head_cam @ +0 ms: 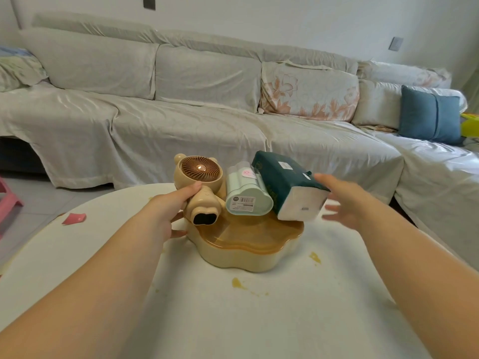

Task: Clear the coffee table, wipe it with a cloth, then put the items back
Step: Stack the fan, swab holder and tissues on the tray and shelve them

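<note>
The right hand [344,203] is smeared by motion blur, its fingers spread and loose beside the white end of a dark green soft pack of tissues [287,185]; whether the thumb touches the pack cannot be told, and it grips nothing that can be made out. The left hand [171,208] curls around the side of a cream bear-shaped desk fan with a brown grille [199,177], thumb on its body, the lower fingers partly hidden behind the fan's foot. Between fan and tissues a pale mint cloud-shaped canister with a barcode label [247,198] lies tipped toward the camera. All three are piled on the amber translucent lid of a cream scalloped plastic box [248,244], whose far side is hidden by them. The box stands on a white rounded coffee table [259,320], marked with yellowish smears near the box; a pink scrap [74,218] lies at its left edge. Behind runs a long sofa under pale grey covers [181,112], with a floral cushion [308,92] and a blue cushion [430,117] to the right. A pink stool [7,203] is cut off at the left edge.
</note>
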Tool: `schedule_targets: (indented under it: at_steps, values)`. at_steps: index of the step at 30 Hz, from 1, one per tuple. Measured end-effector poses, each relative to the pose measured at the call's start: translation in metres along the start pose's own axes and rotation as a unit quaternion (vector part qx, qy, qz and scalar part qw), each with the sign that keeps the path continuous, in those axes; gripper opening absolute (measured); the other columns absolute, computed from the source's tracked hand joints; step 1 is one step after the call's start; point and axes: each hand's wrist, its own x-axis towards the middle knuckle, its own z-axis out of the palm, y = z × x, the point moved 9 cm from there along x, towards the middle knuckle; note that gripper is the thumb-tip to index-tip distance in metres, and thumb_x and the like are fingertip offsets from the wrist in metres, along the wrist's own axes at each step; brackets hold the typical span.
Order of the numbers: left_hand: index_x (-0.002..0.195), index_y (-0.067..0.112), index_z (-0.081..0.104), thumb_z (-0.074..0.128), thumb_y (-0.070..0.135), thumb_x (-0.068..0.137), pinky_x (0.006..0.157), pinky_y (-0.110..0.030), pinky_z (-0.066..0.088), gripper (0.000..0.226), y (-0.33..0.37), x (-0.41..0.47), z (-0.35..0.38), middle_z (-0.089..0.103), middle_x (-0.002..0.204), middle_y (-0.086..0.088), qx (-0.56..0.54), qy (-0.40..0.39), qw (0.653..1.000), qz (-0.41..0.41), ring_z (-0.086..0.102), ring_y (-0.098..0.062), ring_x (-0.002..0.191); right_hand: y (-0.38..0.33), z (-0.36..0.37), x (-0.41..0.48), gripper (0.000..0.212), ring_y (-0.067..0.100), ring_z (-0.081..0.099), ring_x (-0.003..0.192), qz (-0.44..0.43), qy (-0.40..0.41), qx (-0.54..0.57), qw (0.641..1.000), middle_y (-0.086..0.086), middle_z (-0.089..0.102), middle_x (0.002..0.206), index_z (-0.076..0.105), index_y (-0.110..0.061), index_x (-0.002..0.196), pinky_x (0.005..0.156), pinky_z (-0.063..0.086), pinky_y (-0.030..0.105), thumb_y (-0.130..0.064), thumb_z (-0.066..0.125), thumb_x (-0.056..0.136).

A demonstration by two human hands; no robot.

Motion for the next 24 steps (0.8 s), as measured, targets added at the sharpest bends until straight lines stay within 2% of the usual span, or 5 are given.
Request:
schedule_targets:
  at_steps: [3,6,11,14,24]
  values:
    - [0.108,0.019,0.053,0.070,0.044,0.068,0.076,-0.046,0.047,0.050,-0.001,-0.001,-0.001,0.056,0.113,-0.004,0.023,-0.001,1.000,-0.016,0.051,-0.024,0.109,0.032,0.010,0.004,0.069,0.040,0.037,0.125,0.094,-0.088,0.025,0.991,0.015,0.035,0.140,0.029,-0.019,0.134,0.085,0.042,0.053,-0.050,0.055,0.078]
    - [0.105,0.021,0.055,0.071,0.046,0.065,0.059,-0.042,0.048,0.050,-0.003,-0.001,-0.001,0.058,0.106,-0.004,0.046,-0.018,0.998,-0.036,0.052,-0.026,0.101,0.044,0.019,0.007,0.076,0.044,0.034,0.127,0.125,-0.149,0.023,0.981,0.016,0.036,0.139,0.026,-0.022,0.135,0.080,0.043,0.058,-0.059,0.052,0.074]
    - [0.088,0.023,0.057,0.069,0.051,0.062,0.062,-0.048,0.048,0.040,-0.011,-0.003,0.003,0.055,0.097,-0.008,0.034,-0.046,0.997,-0.058,0.049,-0.032,0.098,0.048,0.035,0.009,0.055,0.043,0.042,0.117,0.117,-0.221,0.029,0.968,0.012,0.055,0.111,0.047,-0.024,0.112,0.080,0.040,0.061,-0.063,0.049,0.073]
    - [0.086,0.024,0.056,0.068,0.051,0.064,0.066,-0.051,0.047,0.037,-0.012,-0.001,0.002,0.054,0.096,-0.007,0.044,-0.044,0.996,-0.058,0.048,-0.032,0.098,0.049,0.040,0.008,0.037,0.040,0.048,0.107,0.105,-0.229,0.045,0.967,0.010,0.058,0.105,0.053,-0.028,0.091,0.071,0.043,0.060,-0.061,0.048,0.075]
    - [0.081,0.026,0.055,0.066,0.048,0.069,0.063,-0.047,0.049,0.028,-0.008,-0.011,0.008,0.054,0.093,-0.004,0.012,-0.007,1.000,-0.013,0.050,-0.026,0.084,0.049,0.035,0.006,0.028,0.031,0.052,0.096,0.056,-0.195,0.060,0.977,0.006,0.059,0.100,0.051,-0.032,0.089,0.072,0.043,0.058,-0.057,0.048,0.077]
